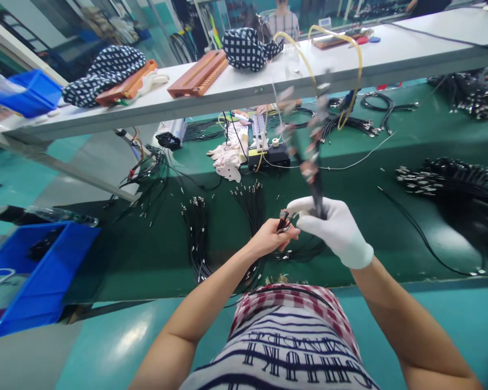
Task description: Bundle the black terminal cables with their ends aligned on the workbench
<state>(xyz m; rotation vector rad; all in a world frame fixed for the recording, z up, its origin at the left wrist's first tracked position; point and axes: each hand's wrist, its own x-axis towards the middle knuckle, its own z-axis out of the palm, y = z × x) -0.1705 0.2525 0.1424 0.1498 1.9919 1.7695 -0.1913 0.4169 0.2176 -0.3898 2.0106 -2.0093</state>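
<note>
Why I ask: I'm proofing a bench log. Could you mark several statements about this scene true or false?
1. The right hand wears a white glove. True.
2. The left hand is gloved too. False: it is bare.
3. Black cable bundles lie on the green surface. True.
4. The right hand holds nothing. False: it holds a dark, blurred bundle.
5. A yellow tube hangs below the edge of the white shelf. True.
</note>
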